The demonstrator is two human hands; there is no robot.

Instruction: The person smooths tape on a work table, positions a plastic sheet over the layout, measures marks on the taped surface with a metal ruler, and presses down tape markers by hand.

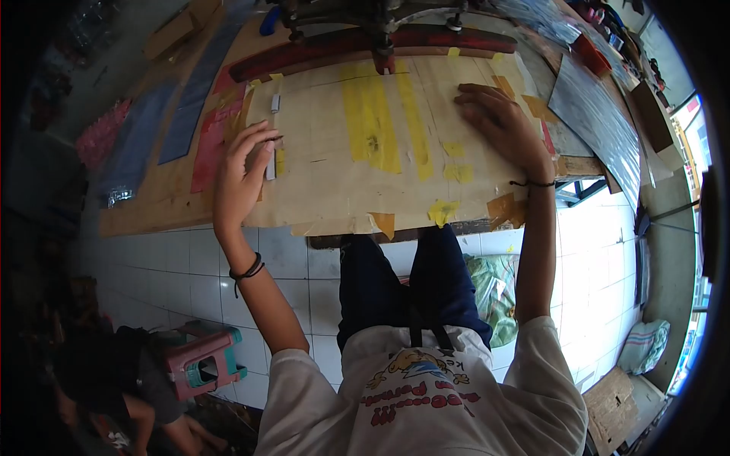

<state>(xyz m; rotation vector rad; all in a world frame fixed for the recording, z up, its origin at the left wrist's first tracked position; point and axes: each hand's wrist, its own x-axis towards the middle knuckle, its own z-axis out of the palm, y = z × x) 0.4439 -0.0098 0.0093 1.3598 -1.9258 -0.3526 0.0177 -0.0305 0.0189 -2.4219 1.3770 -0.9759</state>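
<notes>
White tiles lie beneath the workbench, where a taped tan sheet extends under and between both hands. Left hand curls over a white strip at the sheet's left side, grip indeterminable; right hand rests palm-down, fingers loosely spread. Above, the fixture behind a red bar is cropped.

Pale sheet — matt, perhaps paper.

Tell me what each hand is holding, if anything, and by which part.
Right hand: no held thing shows; it's over the sheet. Left hand: at the white strip; whether it grips anything cannot be told.
</notes>
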